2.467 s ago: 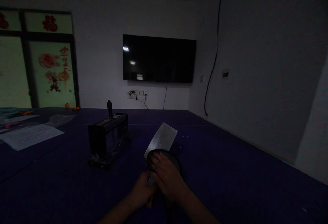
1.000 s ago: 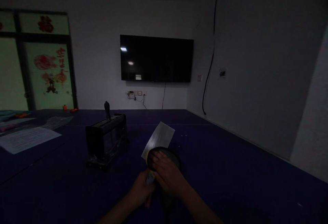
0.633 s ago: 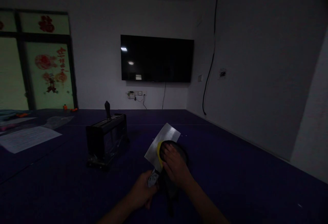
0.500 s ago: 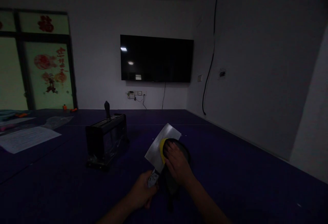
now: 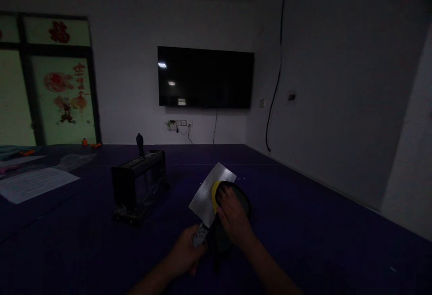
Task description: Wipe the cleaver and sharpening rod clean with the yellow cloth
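My left hand [image 5: 184, 251], closed, grips the grey patterned handle of a cleaver [image 5: 204, 199]. Its broad steel blade points up and away to the right, flat face toward me. My right hand [image 5: 235, 218] lies with bent fingers on a black rounded pad with a yellow edge [image 5: 215, 192]. The yellow side presses against or overlaps the blade's right part; the dim light hides the exact contact. Below the right hand, a dark elongated part hangs down, its shape unclear. My right fingertips sink into the black part and are partly hidden.
On the purple-blue table [image 5: 303, 223], a black box-shaped frame with an upright handle [image 5: 138, 180] stands left of my hands. Papers [image 5: 37, 185] and clear plastic [image 5: 74, 161] lie farther left. Small orange items [image 5: 96, 145] sit at the back edge. A wall [image 5: 334, 106] borders the right side.
The cleaver has shifted slightly left, and the pad covers a little less of its far end. Both hands keep their holds. The view has moved very slightly.
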